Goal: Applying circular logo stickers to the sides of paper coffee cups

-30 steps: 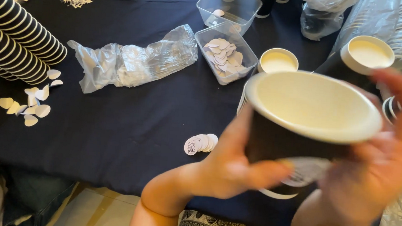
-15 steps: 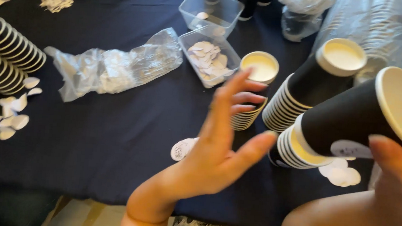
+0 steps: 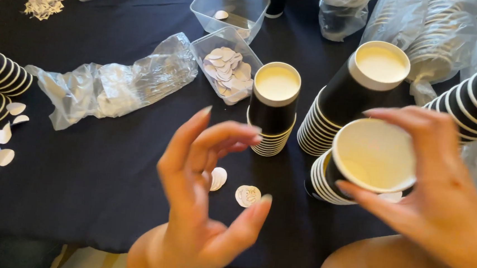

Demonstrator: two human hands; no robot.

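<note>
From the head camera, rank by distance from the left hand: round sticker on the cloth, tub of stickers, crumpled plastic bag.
From the left hand:
1. Round sticker, right beside the thumb.
2. Tub of stickers, farther up the table.
3. Crumpled plastic bag, up-left; close to the tub's distance.

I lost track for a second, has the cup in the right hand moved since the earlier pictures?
Yes. The black paper cup in the right hand has come down onto the cup stack, right of the short stack; earlier it was held higher, tilted sideways.

Dark, perhaps navy, tablecloth (image 3: 108, 158)
</note>
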